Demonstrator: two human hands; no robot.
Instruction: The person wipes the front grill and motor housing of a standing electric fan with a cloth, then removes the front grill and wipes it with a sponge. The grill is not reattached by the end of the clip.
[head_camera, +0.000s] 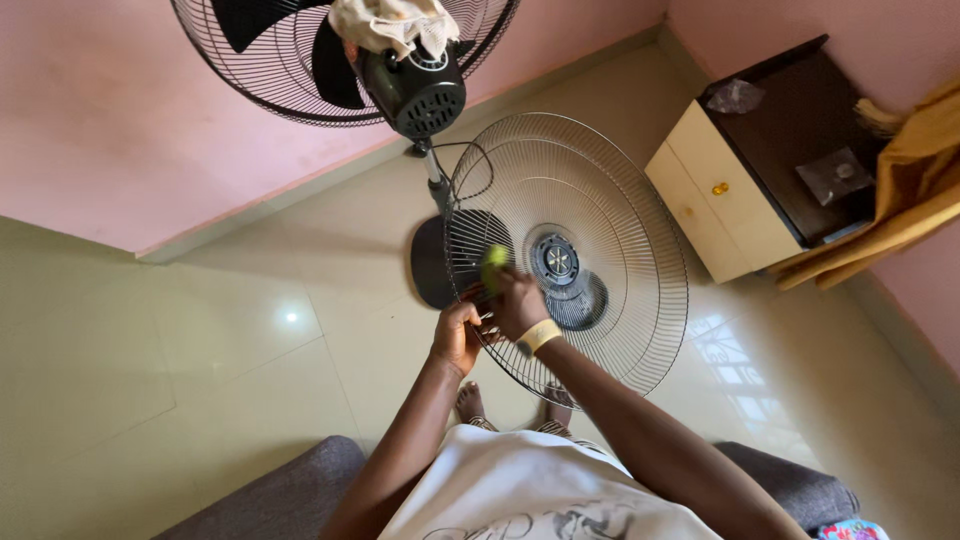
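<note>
A round black wire fan guard, taken off its fan, is held up in front of me. My left hand grips the guard's rim at its lower left edge. My right hand, with a yellow band at the wrist, presses a small green sponge against the wires left of the guard's hub. Behind it stands the pedestal fan with dark blades, its rear guard in place and a pale cloth draped on the motor.
The fan's dark round base rests on the cream tile floor. A cream cabinet with a dark top stands against the pink wall at the right, with mustard fabric over it. Grey cushions lie near my legs and bare feet.
</note>
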